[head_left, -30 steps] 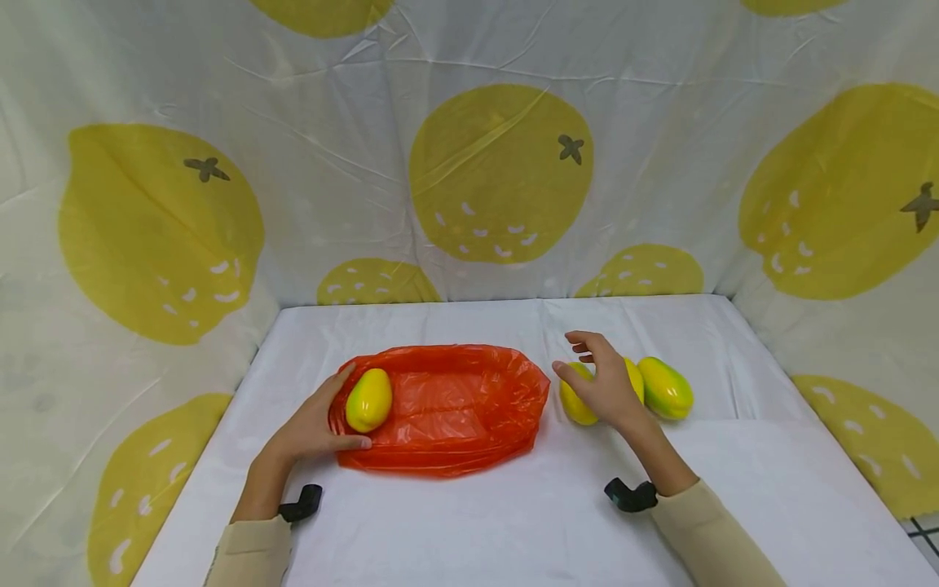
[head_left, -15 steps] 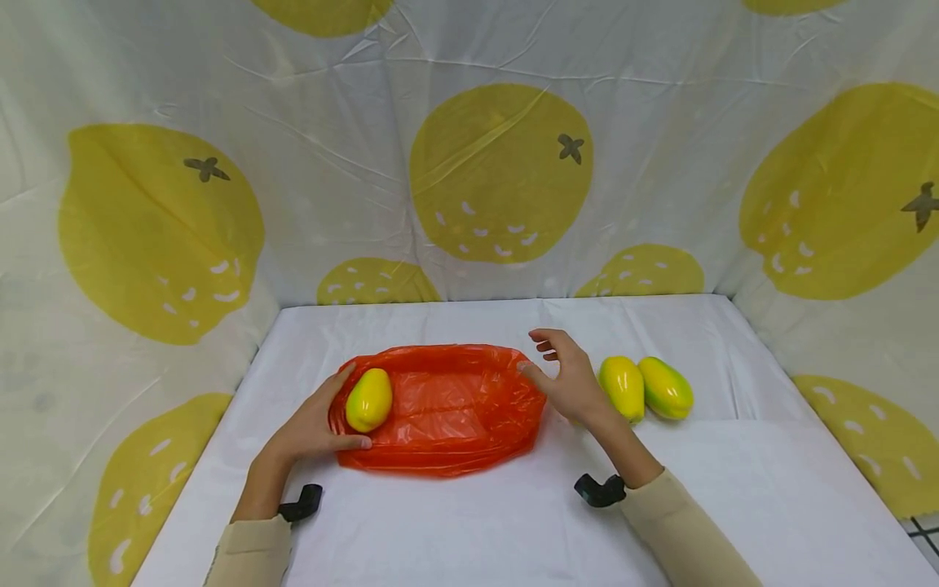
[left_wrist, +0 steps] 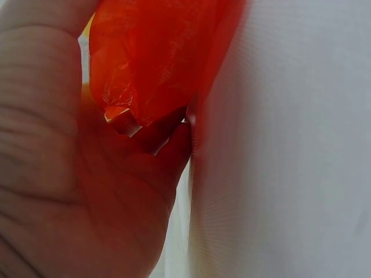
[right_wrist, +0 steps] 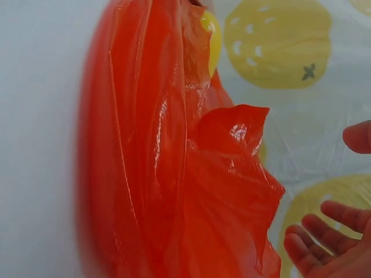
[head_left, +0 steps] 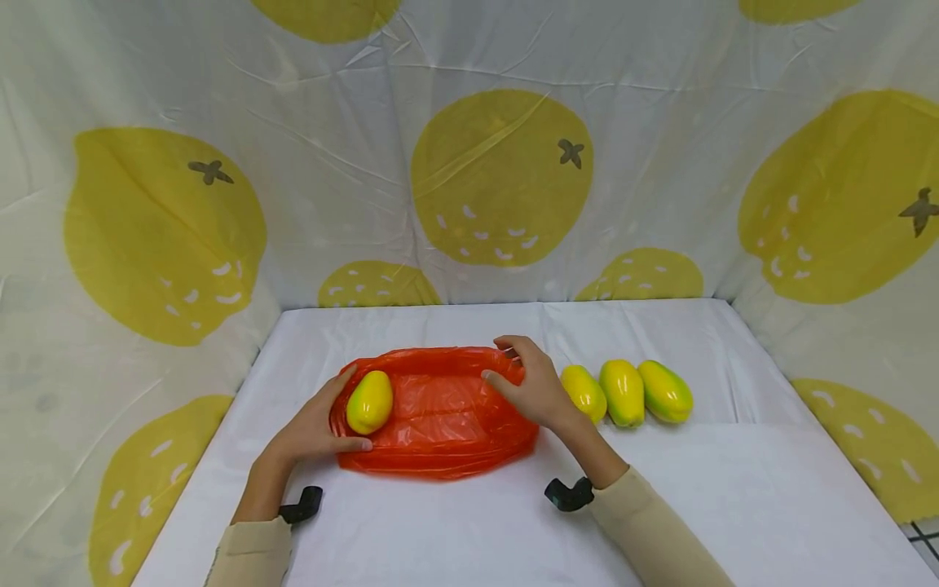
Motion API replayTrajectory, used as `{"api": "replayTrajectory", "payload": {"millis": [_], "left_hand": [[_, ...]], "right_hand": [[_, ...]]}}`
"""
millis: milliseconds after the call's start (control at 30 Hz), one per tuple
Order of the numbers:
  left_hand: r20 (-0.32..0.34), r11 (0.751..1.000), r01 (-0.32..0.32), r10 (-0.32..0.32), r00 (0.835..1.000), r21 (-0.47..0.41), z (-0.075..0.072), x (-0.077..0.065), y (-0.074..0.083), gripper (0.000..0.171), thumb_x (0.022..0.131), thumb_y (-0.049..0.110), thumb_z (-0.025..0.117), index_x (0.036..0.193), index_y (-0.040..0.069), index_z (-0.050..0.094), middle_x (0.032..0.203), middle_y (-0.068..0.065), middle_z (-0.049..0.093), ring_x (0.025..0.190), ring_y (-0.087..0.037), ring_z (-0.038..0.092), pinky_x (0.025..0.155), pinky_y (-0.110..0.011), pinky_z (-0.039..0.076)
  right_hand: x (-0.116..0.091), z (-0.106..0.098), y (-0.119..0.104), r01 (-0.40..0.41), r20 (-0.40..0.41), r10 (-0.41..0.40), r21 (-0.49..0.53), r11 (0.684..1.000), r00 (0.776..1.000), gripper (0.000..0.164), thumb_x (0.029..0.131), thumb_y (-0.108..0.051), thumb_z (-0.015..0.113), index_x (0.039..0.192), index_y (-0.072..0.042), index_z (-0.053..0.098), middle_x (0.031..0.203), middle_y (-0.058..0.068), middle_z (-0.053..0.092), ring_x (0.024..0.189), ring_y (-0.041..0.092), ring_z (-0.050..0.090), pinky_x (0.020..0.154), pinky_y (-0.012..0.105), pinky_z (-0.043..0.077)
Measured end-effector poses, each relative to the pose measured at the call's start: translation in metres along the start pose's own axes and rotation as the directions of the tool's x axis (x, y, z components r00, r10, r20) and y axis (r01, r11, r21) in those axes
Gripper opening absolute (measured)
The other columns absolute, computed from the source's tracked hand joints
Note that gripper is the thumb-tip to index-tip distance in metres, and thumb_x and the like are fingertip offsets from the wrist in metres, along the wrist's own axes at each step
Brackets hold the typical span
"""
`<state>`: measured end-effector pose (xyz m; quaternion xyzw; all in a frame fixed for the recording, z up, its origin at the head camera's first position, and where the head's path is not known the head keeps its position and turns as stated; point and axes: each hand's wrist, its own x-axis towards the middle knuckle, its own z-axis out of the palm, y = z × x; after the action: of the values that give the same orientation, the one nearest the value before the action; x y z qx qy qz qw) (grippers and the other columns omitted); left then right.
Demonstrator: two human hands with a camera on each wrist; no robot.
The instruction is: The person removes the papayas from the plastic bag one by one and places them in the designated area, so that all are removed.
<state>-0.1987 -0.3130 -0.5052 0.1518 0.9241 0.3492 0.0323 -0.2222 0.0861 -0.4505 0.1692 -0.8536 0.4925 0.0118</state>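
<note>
A red plastic bag [head_left: 447,408] lies spread on the white tabletop, its mouth facing up. One glossy yellow-green fruit, like a mango or small papaya [head_left: 369,402], sits at the bag's left end. Around that end curves my left hand [head_left: 311,424], thumb at the near side and fingers at the far side, touching the red film. Over the bag's right end hovers my right hand [head_left: 539,387], fingers loosely bent and holding nothing. In the right wrist view, its fingers [right_wrist: 322,237] stand apart from the crumpled bag edge. The left wrist view shows film beside the palm [left_wrist: 104,191].
Three similar yellow fruits, the left one [head_left: 584,393], the middle one [head_left: 623,393] and the right one [head_left: 665,391], lie in a row right of the bag. A lemon-print cloth [head_left: 499,49] rises behind and at both sides.
My right hand has moved left, from above the row of fruits to above the bag's right end, uncovering the leftmost fruit. The left hand and the bag have stayed in place.
</note>
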Motion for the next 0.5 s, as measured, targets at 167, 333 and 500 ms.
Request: {"api": "replayTrajectory", "payload": {"millis": [167, 333, 500], "left_hand": [[0.0, 1.0, -0.001, 0.001, 1.0, -0.002, 0.0, 0.0, -0.001, 0.131, 0.063, 0.055, 0.093, 0.166, 0.026, 0.017, 0.164, -0.007, 0.034, 0.148, -0.036, 0.036, 0.108, -0.067, 0.046], [0.003, 1.0, -0.002, 0.002, 1.0, -0.01, 0.001, 0.0, -0.002, 0.13, 0.064, 0.054, 0.093, 0.166, 0.028, 0.016, 0.164, -0.007, 0.033, 0.148, -0.035, 0.036, 0.107, -0.065, 0.048], [0.006, 1.0, 0.0, 0.0, 1.0, -0.009, 0.001, 0.001, -0.001, 0.13, 0.063, 0.053, 0.093, 0.166, 0.028, 0.016, 0.164, -0.007, 0.034, 0.148, -0.035, 0.036, 0.105, -0.064, 0.05]], "right_hand": [[0.005, 0.014, -0.006, 0.013, 0.043, -0.014, 0.014, 1.0, 0.999, 0.059, 0.094, -0.035, 0.072, 0.145, -0.014, 0.05, 0.144, 0.013, 0.055, 0.126, 0.036, 0.056, 0.102, 0.054, 0.055], [0.007, 0.028, -0.011, 0.046, 0.085, -0.046, 0.008, 0.999, 0.995, 0.063, 0.094, -0.038, 0.072, 0.147, -0.011, 0.049, 0.145, 0.012, 0.055, 0.127, 0.036, 0.056, 0.104, 0.051, 0.054], [0.01, 0.042, -0.014, 0.067, 0.115, -0.07, 0.024, 0.997, 0.991, 0.066, 0.095, -0.04, 0.071, 0.149, -0.009, 0.047, 0.144, 0.011, 0.054, 0.127, 0.035, 0.056, 0.104, 0.051, 0.054]]}}
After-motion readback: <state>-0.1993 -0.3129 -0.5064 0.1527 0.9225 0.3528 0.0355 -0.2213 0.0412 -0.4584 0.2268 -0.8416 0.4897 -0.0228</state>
